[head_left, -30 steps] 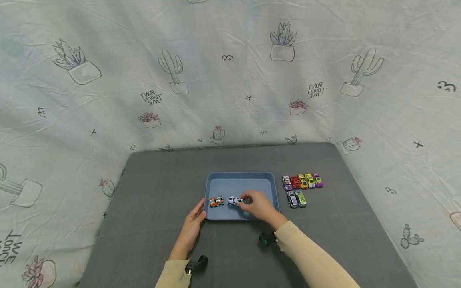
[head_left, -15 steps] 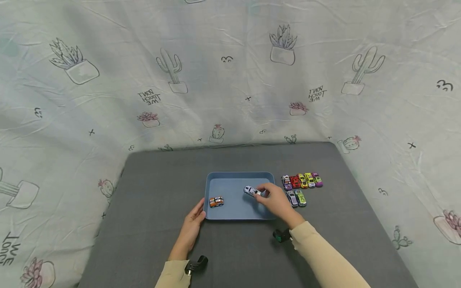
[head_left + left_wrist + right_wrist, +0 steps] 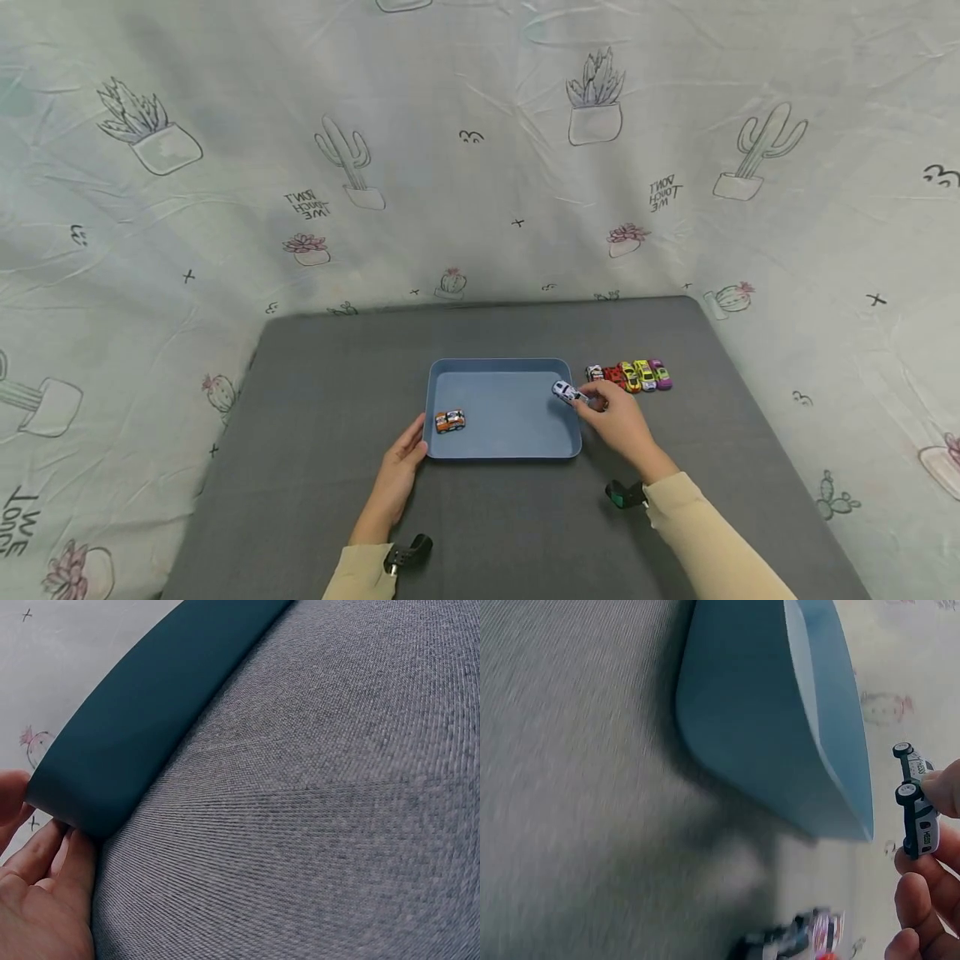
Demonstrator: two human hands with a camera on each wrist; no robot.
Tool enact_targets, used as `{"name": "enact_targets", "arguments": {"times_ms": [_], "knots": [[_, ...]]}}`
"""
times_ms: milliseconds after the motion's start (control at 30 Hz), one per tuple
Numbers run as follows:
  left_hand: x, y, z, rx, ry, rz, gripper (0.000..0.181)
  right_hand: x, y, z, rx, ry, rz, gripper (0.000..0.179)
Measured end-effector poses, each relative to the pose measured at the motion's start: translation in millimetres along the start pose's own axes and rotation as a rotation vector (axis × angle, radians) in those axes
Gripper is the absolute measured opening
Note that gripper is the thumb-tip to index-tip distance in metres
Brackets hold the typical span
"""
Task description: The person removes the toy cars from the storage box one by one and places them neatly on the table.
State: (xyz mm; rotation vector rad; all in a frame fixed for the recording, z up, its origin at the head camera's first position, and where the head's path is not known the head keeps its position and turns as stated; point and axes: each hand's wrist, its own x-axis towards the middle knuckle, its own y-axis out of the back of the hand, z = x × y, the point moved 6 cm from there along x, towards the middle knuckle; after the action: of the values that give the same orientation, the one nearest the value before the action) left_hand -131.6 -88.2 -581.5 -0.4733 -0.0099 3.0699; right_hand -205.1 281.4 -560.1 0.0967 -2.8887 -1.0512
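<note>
A small white toy car [image 3: 567,392] with dark windows is pinched between the thumb and fingers of my right hand [image 3: 621,423]. In the head view it overlaps the tray's right rim; in the right wrist view the toy car [image 3: 925,829] hangs raised, its wheels showing. An orange toy car [image 3: 450,421] sits in the blue tray [image 3: 502,417] near its left wall. My left hand [image 3: 397,475] lies against the tray's front left corner, its fingers extended along the left side. In the left wrist view the fingertips are right at the corner of the tray [image 3: 142,712].
Right of the tray, several toy cars stand side by side: a red one [image 3: 614,375], a yellow one [image 3: 646,375], a purple one [image 3: 661,375] and others. The right hand covers the spot in front of them. Grey cloth covers the table [image 3: 337,367]; a cactus-print curtain [image 3: 480,167] surrounds it.
My right hand has lifted the white toy car from the tray floor and carried it right, to the tray's right rim. My left hand stays at the tray's corner.
</note>
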Motion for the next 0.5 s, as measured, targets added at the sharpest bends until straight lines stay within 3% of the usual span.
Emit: {"name": "enact_targets", "arguments": {"times_ms": [133, 367, 500], "knots": [[-5.2, -2.5, 11.7, 0.018, 0.007, 0.001, 0.050, -3.9, 12.7, 13.3, -0.018, -0.033, 0.028, 0.027], [7.9, 4.8, -14.1, 0.002, 0.002, 0.026, 0.050, -13.4, 36.6, 33.2, -0.011, -0.092, 0.114, 0.034], [8.3, 6.0, -15.2, 0.020, -0.004, 0.043, 0.049, -20.7, 44.2, 45.2, -0.014, -0.143, 0.141, 0.036]]}}
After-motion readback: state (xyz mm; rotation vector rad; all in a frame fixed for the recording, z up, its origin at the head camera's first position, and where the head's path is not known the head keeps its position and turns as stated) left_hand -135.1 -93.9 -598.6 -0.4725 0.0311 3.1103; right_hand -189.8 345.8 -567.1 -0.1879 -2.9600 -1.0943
